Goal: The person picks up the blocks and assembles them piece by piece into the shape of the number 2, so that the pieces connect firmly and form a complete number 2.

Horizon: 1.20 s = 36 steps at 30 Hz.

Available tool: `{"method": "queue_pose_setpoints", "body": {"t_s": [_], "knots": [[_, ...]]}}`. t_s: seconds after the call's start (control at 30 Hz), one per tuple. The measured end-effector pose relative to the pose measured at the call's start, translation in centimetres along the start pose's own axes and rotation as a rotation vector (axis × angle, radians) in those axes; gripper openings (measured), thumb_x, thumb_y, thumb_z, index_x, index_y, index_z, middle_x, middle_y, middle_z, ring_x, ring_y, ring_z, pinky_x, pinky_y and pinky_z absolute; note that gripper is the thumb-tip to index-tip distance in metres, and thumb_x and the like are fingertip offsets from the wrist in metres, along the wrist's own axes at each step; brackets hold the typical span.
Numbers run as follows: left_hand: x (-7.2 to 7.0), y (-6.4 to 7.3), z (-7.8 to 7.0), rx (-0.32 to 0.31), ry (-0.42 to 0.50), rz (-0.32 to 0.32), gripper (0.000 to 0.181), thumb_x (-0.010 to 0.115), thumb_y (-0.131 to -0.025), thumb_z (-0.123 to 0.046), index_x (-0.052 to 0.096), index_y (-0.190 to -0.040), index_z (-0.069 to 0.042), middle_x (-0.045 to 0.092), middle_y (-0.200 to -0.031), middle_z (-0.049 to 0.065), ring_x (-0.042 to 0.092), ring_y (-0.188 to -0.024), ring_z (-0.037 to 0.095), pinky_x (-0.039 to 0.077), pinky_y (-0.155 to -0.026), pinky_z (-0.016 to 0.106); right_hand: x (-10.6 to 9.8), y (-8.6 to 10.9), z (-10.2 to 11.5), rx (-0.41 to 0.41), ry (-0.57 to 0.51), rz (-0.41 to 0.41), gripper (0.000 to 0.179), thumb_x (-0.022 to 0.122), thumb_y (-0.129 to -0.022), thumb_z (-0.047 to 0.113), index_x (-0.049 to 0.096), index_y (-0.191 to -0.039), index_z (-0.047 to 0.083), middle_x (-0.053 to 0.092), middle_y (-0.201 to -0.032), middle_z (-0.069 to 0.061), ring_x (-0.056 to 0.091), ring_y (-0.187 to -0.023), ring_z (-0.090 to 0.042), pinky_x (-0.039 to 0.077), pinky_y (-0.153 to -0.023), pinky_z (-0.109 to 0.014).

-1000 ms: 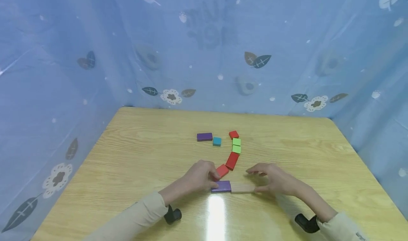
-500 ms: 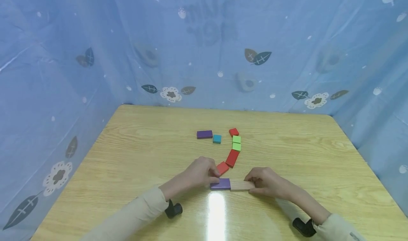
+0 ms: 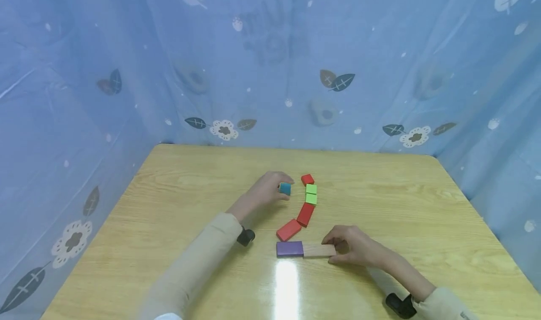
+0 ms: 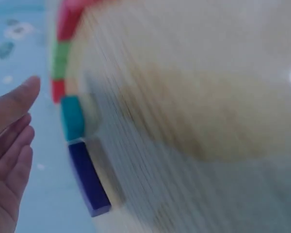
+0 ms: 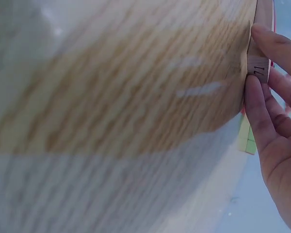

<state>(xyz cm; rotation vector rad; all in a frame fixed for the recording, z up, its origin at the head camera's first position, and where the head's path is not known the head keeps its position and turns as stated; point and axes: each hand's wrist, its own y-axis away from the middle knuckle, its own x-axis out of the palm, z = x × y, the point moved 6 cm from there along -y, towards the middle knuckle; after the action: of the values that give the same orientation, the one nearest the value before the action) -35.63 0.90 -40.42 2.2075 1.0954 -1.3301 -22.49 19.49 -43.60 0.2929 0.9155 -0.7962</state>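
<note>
My left hand (image 3: 267, 188) reaches over the far part of the table, thumb and fingers spread around a small teal block (image 3: 285, 189). In the left wrist view that hand stands apart from the teal block, holding nothing. Beside it lies a long dark purple block (image 4: 89, 179), hidden behind the hand in the head view. My right hand (image 3: 357, 247) pinches the right end of a plain wooden block (image 3: 317, 250) between thumb and fingers. The number 71 marks the end face of this block in the right wrist view. Its left end meets a purple block (image 3: 289, 249).
A curved row runs away from the purple block: a light red block (image 3: 289, 230), a darker red block (image 3: 305, 214), two green blocks (image 3: 311, 194) and a small red block (image 3: 307, 179). Blue patterned curtain (image 3: 270, 75) surrounds the wooden table (image 3: 203, 179).
My left hand has left the near purple and light red blocks and moved away from me to the teal block. The right hand has closed its fingers on the wooden block's end.
</note>
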Motion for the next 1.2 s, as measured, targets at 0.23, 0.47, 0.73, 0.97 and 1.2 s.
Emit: {"method": "queue_pose_setpoints", "body": {"t_s": [0.23, 0.47, 0.73, 0.97, 1.2], "knots": [[1.1, -2.4, 1.8, -0.048, -0.089, 0.09, 0.046, 0.081, -0.077, -0.011, 0.065, -0.12, -0.002, 0.065, -0.12, 0.01, 0.057, -0.115, 0.024, 0.046, -0.098, 0.031, 0.0, 0.2, -0.1, 0.024, -0.023, 0.004, 0.031, 0.079, -0.08, 0.02, 0.067, -0.105, 0.007, 0.065, -0.096, 0.003, 0.061, -0.084, -0.006, 0.054, -0.072, -0.023], [1.4, -2.7, 2.6, -0.012, -0.083, 0.058, 0.031, 0.08, -0.076, -0.008, 0.072, -0.106, -0.003, 0.07, -0.108, 0.01, 0.064, -0.098, 0.022, 0.053, -0.084, 0.03, 0.3, 0.4, 0.1, -0.008, -0.019, -0.027, 0.029, 0.079, -0.08, 0.016, 0.067, -0.104, 0.006, 0.066, -0.096, 0.0, 0.063, -0.086, -0.007, 0.055, -0.072, -0.021], [0.4, -2.7, 3.5, -0.09, 0.032, -0.009, 0.032, 0.08, -0.078, -0.011, 0.072, -0.109, -0.006, 0.07, -0.11, 0.007, 0.065, -0.098, 0.019, 0.053, -0.084, 0.028, 0.3, 0.5, -0.2, -0.012, -0.004, -0.047, 0.027, 0.078, -0.08, 0.014, 0.067, -0.104, 0.007, 0.066, -0.096, 0.002, 0.061, -0.086, -0.004, 0.054, -0.071, -0.021], [-1.4, -2.0, 4.5, -0.144, 0.073, -0.064, 0.033, 0.08, -0.078, -0.016, 0.073, -0.109, -0.007, 0.07, -0.111, 0.007, 0.064, -0.104, 0.021, 0.052, -0.087, 0.03, 0.4, 0.5, -0.3, -0.007, -0.013, -0.048, 0.027, 0.077, -0.08, 0.012, 0.066, -0.105, 0.007, 0.065, -0.096, 0.002, 0.061, -0.086, -0.004, 0.054, -0.071, -0.021], [-2.7, -0.5, 5.9, -0.196, 0.078, -0.062, 0.032, 0.078, -0.08, -0.014, 0.071, -0.111, -0.006, 0.069, -0.11, 0.008, 0.065, -0.102, 0.022, 0.053, -0.087, 0.031, 0.3, 0.6, -0.2, -0.028, -0.018, -0.058, 0.027, 0.078, -0.08, 0.013, 0.066, -0.104, 0.008, 0.065, -0.096, 0.002, 0.061, -0.085, -0.004, 0.054, -0.07, -0.021]]}}
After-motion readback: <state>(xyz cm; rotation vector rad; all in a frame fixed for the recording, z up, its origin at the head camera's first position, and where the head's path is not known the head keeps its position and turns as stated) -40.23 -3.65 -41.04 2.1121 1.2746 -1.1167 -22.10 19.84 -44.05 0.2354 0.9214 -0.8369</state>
